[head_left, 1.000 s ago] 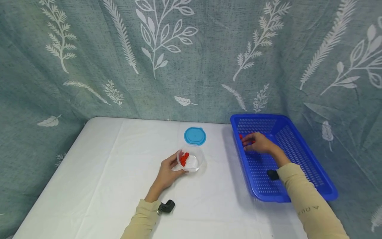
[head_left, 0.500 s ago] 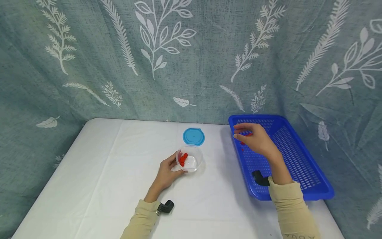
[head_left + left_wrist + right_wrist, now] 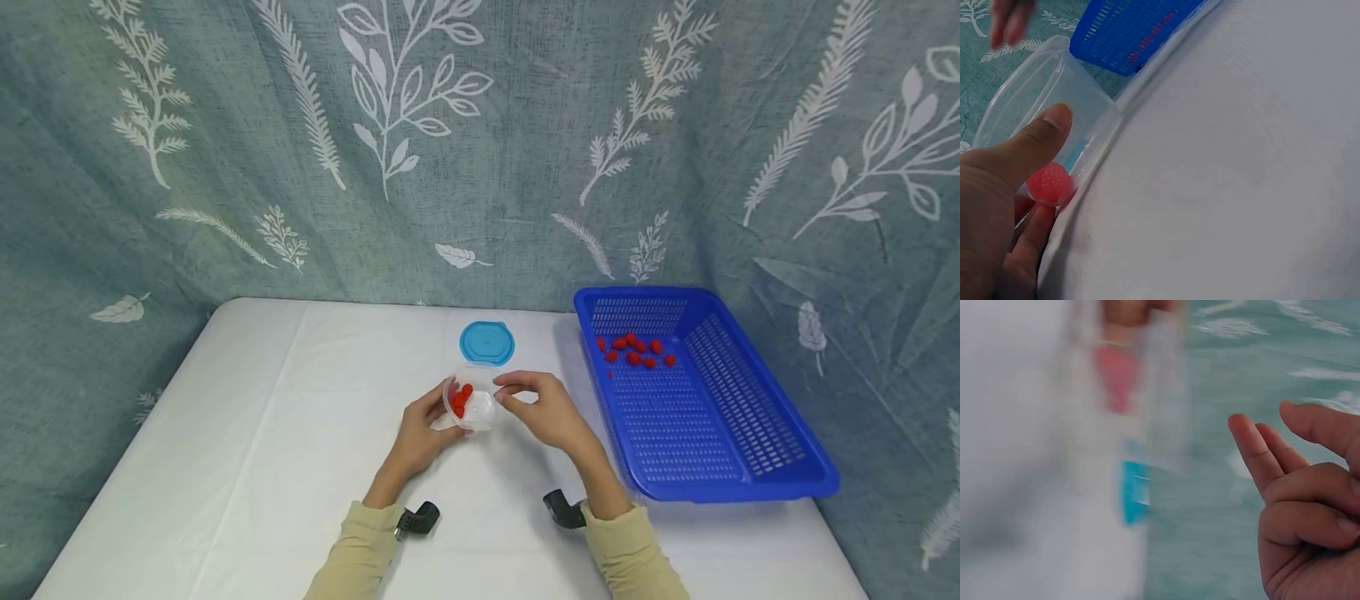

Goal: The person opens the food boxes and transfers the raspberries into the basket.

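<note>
My left hand (image 3: 416, 437) grips a small clear plastic tub (image 3: 482, 411) on the table, thumb on the near side and fingers behind. Inside, at its left, lie several red raspberries (image 3: 461, 402); the left wrist view shows one raspberry (image 3: 1050, 184) through the wall, below the thumb. At the tub's right rim is my right hand (image 3: 551, 410), thumb and forefinger pointing at the opening. In the right wrist view this right hand (image 3: 1310, 494) has a gap between thumb and fingertips, nothing in it. A round blue lid (image 3: 487, 343) lies just behind the tub.
A blue slotted plastic basket (image 3: 678, 446) stands at the table's right side, with several red raspberries (image 3: 649, 362) at its far end. Behind the white-covered table (image 3: 300, 433) hangs a green leaf-patterned curtain (image 3: 525, 167).
My right hand has come out of the basket and moved left to the tub, leaving the raspberries in the basket uncovered. The left hand and tub have stayed in place.
</note>
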Demonstrator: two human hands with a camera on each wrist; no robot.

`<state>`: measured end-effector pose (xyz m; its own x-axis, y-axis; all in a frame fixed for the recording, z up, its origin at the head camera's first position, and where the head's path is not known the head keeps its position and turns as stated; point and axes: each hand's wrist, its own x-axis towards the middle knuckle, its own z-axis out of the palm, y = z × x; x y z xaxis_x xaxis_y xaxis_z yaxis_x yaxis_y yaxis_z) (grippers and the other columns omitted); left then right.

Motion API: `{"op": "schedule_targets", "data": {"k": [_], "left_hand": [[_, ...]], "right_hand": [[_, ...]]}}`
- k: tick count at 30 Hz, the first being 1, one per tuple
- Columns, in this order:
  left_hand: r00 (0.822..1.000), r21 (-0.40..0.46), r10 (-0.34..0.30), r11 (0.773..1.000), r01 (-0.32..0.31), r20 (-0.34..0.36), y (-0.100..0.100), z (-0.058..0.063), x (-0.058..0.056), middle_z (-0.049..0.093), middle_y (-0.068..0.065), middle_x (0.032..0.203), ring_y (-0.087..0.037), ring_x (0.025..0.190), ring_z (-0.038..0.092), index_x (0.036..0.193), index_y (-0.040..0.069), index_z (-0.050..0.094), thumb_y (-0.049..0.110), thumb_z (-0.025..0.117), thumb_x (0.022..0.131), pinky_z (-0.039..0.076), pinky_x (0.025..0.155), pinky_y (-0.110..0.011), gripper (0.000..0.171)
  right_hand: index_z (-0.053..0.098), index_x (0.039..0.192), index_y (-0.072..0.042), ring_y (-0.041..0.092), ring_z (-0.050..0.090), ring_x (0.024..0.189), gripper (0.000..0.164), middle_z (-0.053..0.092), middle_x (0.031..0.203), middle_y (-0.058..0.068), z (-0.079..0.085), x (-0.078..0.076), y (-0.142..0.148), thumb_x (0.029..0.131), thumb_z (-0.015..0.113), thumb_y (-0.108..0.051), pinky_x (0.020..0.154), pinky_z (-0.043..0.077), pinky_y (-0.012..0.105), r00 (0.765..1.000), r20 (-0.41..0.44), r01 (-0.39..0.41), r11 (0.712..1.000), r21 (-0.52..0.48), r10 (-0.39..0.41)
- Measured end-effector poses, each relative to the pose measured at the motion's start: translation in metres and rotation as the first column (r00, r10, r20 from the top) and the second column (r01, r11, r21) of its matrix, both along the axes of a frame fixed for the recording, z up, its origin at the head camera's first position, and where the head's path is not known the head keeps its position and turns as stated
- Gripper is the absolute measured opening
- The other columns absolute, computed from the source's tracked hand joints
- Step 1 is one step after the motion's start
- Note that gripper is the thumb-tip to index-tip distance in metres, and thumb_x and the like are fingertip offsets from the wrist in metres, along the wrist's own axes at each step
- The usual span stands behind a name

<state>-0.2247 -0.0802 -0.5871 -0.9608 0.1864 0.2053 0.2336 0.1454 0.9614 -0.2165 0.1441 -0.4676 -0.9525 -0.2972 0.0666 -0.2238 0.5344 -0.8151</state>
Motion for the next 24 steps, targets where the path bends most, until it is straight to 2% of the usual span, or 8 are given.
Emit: {"op": "schedule_targets", "data": {"k": [4, 8, 13, 16, 20, 24], "left_hand": [[1.0, 0.018, -0.004, 1.0, 0.004, -0.012, -0.001, -0.002, -0.001, 0.055, -0.016, 0.148, -0.032, 0.132, 0.058, 0.153, 0.008, 0.045, 0.002, 0.086, 0.079, 0.049, 0.109, -0.036, 0.085], [1.0, 0.045, -0.013, 0.999, 0.014, -0.018, -0.001, -0.002, -0.001, 0.055, -0.018, 0.147, -0.035, 0.131, 0.059, 0.153, 0.007, 0.045, -0.001, 0.085, 0.078, 0.05, 0.107, -0.037, 0.085], [1.0, 0.046, -0.009, 0.999, 0.01, -0.017, -0.001, -0.001, -0.002, 0.056, -0.018, 0.147, -0.034, 0.132, 0.058, 0.152, 0.005, 0.045, -0.001, 0.085, 0.079, 0.05, 0.107, -0.034, 0.084], [1.0, 0.053, -0.008, 0.999, 0.008, -0.003, 0.0, 0.013, 0.005, 0.054, -0.022, 0.147, -0.037, 0.133, 0.056, 0.152, 0.001, 0.044, -0.005, 0.082, 0.079, 0.049, 0.108, -0.039, 0.082], [1.0, 0.063, -0.019, 0.998, 0.019, 0.009, 0.001, 0.03, 0.013, 0.051, -0.026, 0.149, -0.041, 0.134, 0.054, 0.15, -0.005, 0.043, -0.012, 0.079, 0.079, 0.046, 0.11, -0.044, 0.08], [1.0, 0.063, -0.03, 0.998, 0.03, 0.002, 0.0, 0.03, 0.013, 0.05, -0.026, 0.149, -0.04, 0.134, 0.054, 0.15, -0.006, 0.042, -0.012, 0.078, 0.08, 0.047, 0.11, -0.042, 0.079]], "right_hand": [[0.073, 0.119, -0.002, 0.032, 0.063, 0.12, 0.026, 0.077, 0.1, 0.006, -0.034, -0.005, -0.016, 0.095, 0.071, -0.012, 0.105, 0.049, 0.057, 0.999, 0.04, 0.012, 1.0, -0.015, -0.011], [0.074, 0.117, -0.003, 0.031, 0.064, 0.119, 0.023, 0.077, 0.099, 0.006, -0.047, -0.006, -0.028, 0.094, 0.071, -0.008, 0.106, 0.049, 0.056, 0.999, 0.034, 0.022, 0.999, -0.027, -0.021], [0.075, 0.116, -0.004, 0.031, 0.064, 0.121, 0.023, 0.078, 0.102, 0.006, -0.043, -0.008, -0.037, 0.094, 0.072, -0.008, 0.108, 0.047, 0.058, 0.999, -0.011, 0.041, 0.998, 0.038, -0.04], [0.075, 0.116, -0.004, 0.031, 0.064, 0.122, 0.024, 0.078, 0.104, 0.007, -0.038, -0.01, -0.04, 0.092, 0.073, -0.007, 0.108, 0.047, 0.058, 0.998, -0.028, 0.051, 0.993, 0.107, -0.049], [0.075, 0.116, -0.004, 0.031, 0.066, 0.119, 0.024, 0.077, 0.108, 0.007, -0.031, -0.012, -0.045, 0.092, 0.073, -0.006, 0.105, 0.051, 0.055, 0.999, -0.016, 0.036, 0.988, 0.152, -0.034], [0.075, 0.115, -0.005, 0.03, 0.067, 0.116, 0.024, 0.077, 0.107, 0.008, -0.028, -0.017, -0.048, 0.091, 0.074, -0.007, 0.097, 0.056, 0.051, 1.0, -0.004, 0.013, 0.983, 0.184, -0.012]]}}
